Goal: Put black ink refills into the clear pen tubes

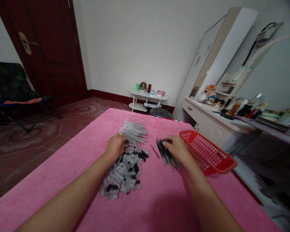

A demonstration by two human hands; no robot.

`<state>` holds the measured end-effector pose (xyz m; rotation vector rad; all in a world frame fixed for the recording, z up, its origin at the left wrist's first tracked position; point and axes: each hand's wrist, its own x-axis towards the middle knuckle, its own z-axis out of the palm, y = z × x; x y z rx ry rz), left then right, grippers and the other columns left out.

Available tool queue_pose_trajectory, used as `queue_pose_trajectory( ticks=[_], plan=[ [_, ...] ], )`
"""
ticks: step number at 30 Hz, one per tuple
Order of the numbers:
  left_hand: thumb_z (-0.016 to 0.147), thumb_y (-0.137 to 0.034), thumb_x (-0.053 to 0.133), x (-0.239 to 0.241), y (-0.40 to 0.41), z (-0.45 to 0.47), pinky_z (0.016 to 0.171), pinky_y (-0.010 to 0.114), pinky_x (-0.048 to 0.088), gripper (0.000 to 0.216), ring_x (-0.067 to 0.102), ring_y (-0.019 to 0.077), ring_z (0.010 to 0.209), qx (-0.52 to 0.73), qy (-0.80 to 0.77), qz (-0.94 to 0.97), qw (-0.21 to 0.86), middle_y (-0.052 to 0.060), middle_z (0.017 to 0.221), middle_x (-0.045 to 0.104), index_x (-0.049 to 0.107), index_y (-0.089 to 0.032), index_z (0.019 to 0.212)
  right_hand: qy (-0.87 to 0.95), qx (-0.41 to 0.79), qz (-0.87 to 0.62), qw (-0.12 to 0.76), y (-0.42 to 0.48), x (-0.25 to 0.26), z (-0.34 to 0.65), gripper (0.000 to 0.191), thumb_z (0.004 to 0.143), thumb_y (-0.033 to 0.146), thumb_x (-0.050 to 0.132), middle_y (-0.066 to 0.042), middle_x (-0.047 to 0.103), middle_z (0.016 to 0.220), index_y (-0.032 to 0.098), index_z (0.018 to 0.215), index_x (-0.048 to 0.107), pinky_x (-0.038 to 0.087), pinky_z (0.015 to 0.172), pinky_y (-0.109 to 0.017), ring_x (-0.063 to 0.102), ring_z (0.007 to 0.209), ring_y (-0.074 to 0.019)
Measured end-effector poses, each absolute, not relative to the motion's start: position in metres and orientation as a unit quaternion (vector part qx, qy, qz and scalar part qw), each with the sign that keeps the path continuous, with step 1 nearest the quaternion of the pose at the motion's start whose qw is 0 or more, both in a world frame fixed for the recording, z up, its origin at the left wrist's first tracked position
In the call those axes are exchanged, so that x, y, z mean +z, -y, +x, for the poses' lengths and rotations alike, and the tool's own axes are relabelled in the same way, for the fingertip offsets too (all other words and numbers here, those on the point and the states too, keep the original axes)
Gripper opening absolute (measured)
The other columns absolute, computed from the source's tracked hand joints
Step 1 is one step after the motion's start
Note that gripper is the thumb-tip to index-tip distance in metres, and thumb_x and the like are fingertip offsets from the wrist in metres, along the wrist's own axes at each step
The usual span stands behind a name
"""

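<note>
Pink cloth (82,145) is bearing the following: pale slim tubes (135,130), lying heaped at far centre; small clear and black pieces (119,175), spreading just nearer. Left hand (115,147) is resting where both heaps meet, fingers curled, grip impossible to tell. Right hand (177,146) is bending its fingers over thin dark rods (165,154), hold unclear. Red basket (223,169) is standing just to the right.

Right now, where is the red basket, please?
In the head view, the red basket stands on the pink cloth, just right of the right hand.
</note>
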<state>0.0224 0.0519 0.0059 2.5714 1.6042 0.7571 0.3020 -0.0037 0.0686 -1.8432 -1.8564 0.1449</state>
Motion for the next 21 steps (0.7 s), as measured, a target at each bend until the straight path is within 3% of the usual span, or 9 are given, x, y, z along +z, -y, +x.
queue_pose_trajectory(
  ticks=[4,11,14,21],
  plan=[
    [0.077,-0.02,0.057,0.006,-0.049,0.024,0.075,0.03,0.043,0.014,0.056,0.0224,0.089,0.273,-0.497,0.824,-0.007,0.006,0.091,0.066,0.066,-0.022,0.088,0.721,0.046,-0.666,0.188,0.007,0.044,0.266,0.017,0.073,0.016,0.056,-0.006,0.072,0.079,0.021,0.078,0.071,0.042,0.063,-0.023,0.065,0.075,-0.0174],
    [0.082,-0.018,0.053,0.0,-0.049,0.028,0.077,0.028,0.044,0.023,0.055,0.0193,0.092,0.307,-0.437,0.845,-0.01,0.004,0.094,0.063,0.067,-0.025,0.099,0.645,-0.01,-0.763,0.04,0.011,0.03,0.254,0.021,0.076,0.03,0.059,-0.013,0.07,0.094,0.018,0.089,0.069,0.042,0.067,-0.029,0.065,0.088,-0.0258],
    [0.081,-0.016,0.054,-0.002,-0.049,0.028,0.077,0.029,0.044,0.023,0.055,0.019,0.091,0.315,-0.427,0.848,-0.008,0.005,0.092,0.063,0.068,-0.024,0.097,0.649,0.0,-0.759,0.05,0.011,0.037,0.256,0.018,0.079,0.024,0.053,-0.012,0.07,0.093,0.017,0.086,0.068,0.04,0.067,-0.028,0.065,0.087,-0.0242],
    [0.081,-0.014,0.053,-0.004,-0.05,0.028,0.078,0.029,0.045,0.023,0.056,0.0191,0.09,0.334,-0.42,0.844,0.001,0.005,0.093,0.064,0.068,-0.022,0.095,0.731,0.034,-0.66,0.169,0.015,0.065,0.263,0.013,0.079,0.022,0.054,-0.003,0.07,0.083,0.021,0.083,0.066,0.034,0.064,-0.023,0.062,0.079,-0.016]
  ],
)
